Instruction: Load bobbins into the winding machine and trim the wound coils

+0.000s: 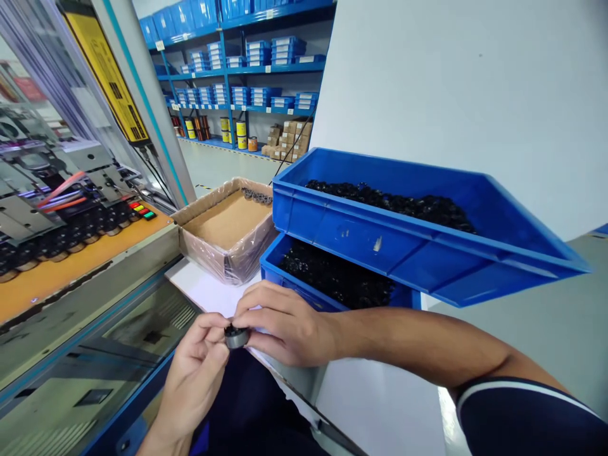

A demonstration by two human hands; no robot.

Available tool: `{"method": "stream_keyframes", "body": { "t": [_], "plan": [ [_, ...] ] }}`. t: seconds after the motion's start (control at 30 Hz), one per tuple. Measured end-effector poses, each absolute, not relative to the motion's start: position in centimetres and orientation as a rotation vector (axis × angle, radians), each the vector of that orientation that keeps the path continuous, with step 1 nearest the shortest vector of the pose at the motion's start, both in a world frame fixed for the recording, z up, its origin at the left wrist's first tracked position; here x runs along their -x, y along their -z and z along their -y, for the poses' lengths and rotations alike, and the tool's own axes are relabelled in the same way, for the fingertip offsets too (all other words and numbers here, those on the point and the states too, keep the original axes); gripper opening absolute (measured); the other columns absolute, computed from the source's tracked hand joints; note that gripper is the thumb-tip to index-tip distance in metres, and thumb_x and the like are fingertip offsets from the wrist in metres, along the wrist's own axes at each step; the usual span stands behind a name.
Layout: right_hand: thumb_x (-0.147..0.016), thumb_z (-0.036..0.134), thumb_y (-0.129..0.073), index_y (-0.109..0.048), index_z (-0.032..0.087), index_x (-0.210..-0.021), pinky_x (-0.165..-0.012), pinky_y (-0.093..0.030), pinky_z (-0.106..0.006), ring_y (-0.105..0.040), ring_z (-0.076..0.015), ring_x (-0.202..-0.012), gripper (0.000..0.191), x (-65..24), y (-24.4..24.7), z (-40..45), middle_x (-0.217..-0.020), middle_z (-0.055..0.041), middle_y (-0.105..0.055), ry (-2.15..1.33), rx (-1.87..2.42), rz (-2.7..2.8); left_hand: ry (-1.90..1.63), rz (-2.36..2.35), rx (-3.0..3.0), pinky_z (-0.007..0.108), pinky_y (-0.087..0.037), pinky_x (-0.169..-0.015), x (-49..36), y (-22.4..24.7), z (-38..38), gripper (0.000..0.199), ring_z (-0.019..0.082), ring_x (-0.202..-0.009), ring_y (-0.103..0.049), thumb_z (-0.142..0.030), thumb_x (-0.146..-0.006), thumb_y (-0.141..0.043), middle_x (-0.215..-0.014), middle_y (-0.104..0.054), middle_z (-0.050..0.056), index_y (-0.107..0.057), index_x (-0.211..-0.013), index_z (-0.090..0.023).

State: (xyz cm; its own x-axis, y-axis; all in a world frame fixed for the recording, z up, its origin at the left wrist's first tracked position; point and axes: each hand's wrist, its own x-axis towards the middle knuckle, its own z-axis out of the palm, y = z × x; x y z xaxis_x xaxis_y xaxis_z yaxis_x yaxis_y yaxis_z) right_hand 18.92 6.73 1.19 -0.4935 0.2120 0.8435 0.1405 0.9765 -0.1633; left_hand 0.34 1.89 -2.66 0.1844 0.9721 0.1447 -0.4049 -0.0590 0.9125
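Note:
Between my two hands is a small round metal ring part [236,339] with a black toothed insert at its top. My left hand [199,361] pinches it from the left side with thumb and fingers. From the right, my right hand [285,323] grips the same part, its fingertips on the black top and the rim. The two hands meet over the near edge of the white table [204,288], in front of the lower blue bin [273,269]. Fingers cover some of the part's edge.
An upper blue bin [361,225] of small black parts overhangs the lower one, also filled with black parts. A plastic-lined carton [223,221] holds a row of parts. On the left, a machine's orange track [71,266] carries several round parts. Blue shelves [280,69] stand behind.

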Motion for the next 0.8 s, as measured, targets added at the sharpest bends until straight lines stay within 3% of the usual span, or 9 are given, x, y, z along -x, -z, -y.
{"method": "stream_keyframes", "body": {
  "t": [0.2, 0.3, 0.37, 0.43, 0.57, 0.7, 0.8],
  "plan": [
    [-0.095, 0.012, -0.054, -0.060, 0.008, -0.098, -0.075, -0.057, -0.031, -0.061, -0.0174, -0.081, 0.009, -18.9, -1.2, -6.0, -0.086, -0.0114, -0.067, -0.044, 0.278, 2.156, -1.319, -0.934, -1.486, 0.023, -0.052, -0.082, 0.4, 2.2, -1.6, 0.020, 0.015, -0.087, -0.065, -0.031, -0.085, -0.073, -0.094, -0.071, 0.003, -0.069, -0.104, -0.026],
    [-0.095, 0.010, -0.050, -0.060, 0.011, -0.098, -0.074, -0.056, -0.031, -0.060, -0.0168, -0.081, 0.011, -18.7, -1.3, -5.8, -0.084, -0.0085, -0.066, -0.094, 0.325, 2.234, -1.306, -1.081, -1.707, 0.022, -0.053, -0.072, 0.3, 1.4, -1.2, 0.013, 0.015, -0.076, -0.065, -0.029, -0.085, -0.071, -0.083, -0.069, 0.003, -0.069, -0.096, -0.022],
    [-0.097, 0.017, -0.054, -0.060, 0.012, -0.103, -0.075, -0.056, -0.031, -0.062, -0.0174, -0.083, 0.010, -18.6, -1.3, -6.0, -0.088, -0.0080, -0.067, -0.112, 0.363, 2.261, -1.269, -1.179, -1.807, 0.024, -0.053, -0.066, 0.6, 0.9, -1.2, 0.014, 0.015, -0.070, -0.065, -0.033, -0.087, -0.066, -0.076, -0.068, 0.003, -0.068, -0.092, -0.020],
    [-0.097, 0.027, -0.058, -0.059, 0.012, -0.113, -0.080, -0.058, -0.034, -0.065, -0.0200, -0.092, 0.022, -19.1, -1.1, -6.6, -0.098, -0.0107, -0.069, -0.071, 0.398, 2.277, -1.267, -1.328, -1.867, 0.026, -0.054, -0.065, 1.9, 0.2, -1.5, 0.019, 0.016, -0.068, -0.065, -0.038, -0.087, -0.063, -0.079, -0.070, 0.005, -0.066, -0.088, -0.020],
    [-0.097, 0.026, -0.057, -0.062, 0.015, -0.116, -0.087, -0.058, -0.037, -0.067, -0.0223, -0.101, 0.022, -22.1, -0.2, -9.0, -0.107, -0.0130, -0.069, 0.085, 0.523, 2.261, -1.341, -1.772, -1.841, 0.033, -0.055, -0.079, 10.1, -2.4, -3.1, 0.022, 0.021, -0.084, -0.068, -0.041, -0.081, -0.065, -0.098, -0.074, 0.010, -0.064, -0.084, -0.020],
    [-0.098, 0.027, -0.051, -0.070, 0.017, -0.103, -0.086, -0.058, -0.037, -0.069, -0.0239, -0.093, 0.022, -26.3, 1.6, -12.4, -0.100, -0.0117, -0.072, 0.102, 0.800, 2.317, -1.113, -2.330, -1.646, 0.038, -0.054, -0.077, 21.5, -5.8, -5.7, 0.015, 0.021, -0.075, -0.066, -0.032, -0.080, -0.072, -0.078, -0.071, 0.004, -0.067, -0.083, -0.017],
    [-0.098, 0.024, -0.043, -0.071, 0.016, -0.095, -0.082, -0.056, -0.038, -0.070, -0.0246, -0.087, 0.029, -28.0, 2.5, -14.3, -0.095, -0.0123, -0.071, -0.048, 1.126, 2.522, -0.917, -2.600, -1.477, 0.042, -0.056, -0.083, 27.1, -7.3, -8.0, 0.021, 0.021, -0.094, -0.067, -0.033, -0.090, -0.067, -0.104, -0.069, 0.006, -0.067, -0.101, -0.015]
  ]
}}
